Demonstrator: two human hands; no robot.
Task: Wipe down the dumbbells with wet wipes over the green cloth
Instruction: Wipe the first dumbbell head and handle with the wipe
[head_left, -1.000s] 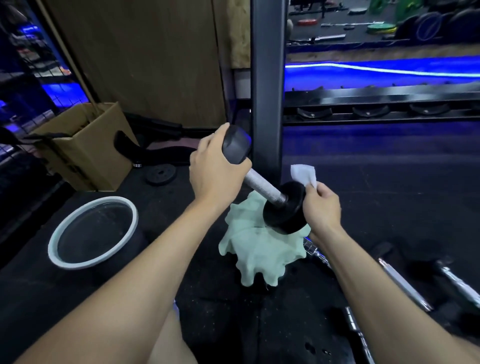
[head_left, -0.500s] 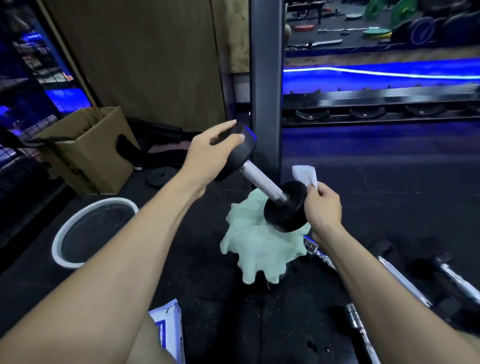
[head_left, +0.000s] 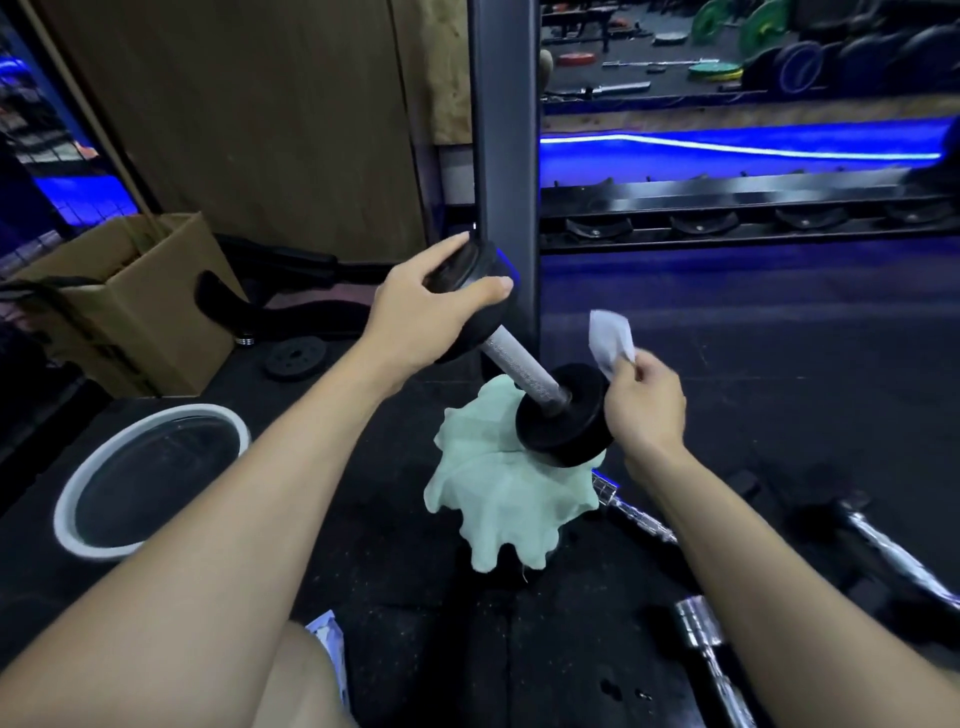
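Note:
A black dumbbell (head_left: 524, 366) with a silver knurled handle stands tilted, its lower head resting on the crumpled pale green cloth (head_left: 498, 488) on the dark floor. My left hand (head_left: 421, 317) grips the upper head from the left, thumb across its rim. My right hand (head_left: 647, 408) pinches a white wet wipe (head_left: 610, 338) just right of the lower head; the wipe sticks up above my fingers, apart from the weight.
A white-rimmed round basin (head_left: 150, 478) lies left. A cardboard box (head_left: 130, 301) stands behind it. A dark rack post (head_left: 506, 156) rises behind the dumbbell. More dumbbells (head_left: 883, 540) lie at right; a wipes packet (head_left: 327, 644) peeks by my knee.
My left hand shifted from covering the upper head to gripping its rim from the side. The right hand with the wipe drew slightly away from the lower head.

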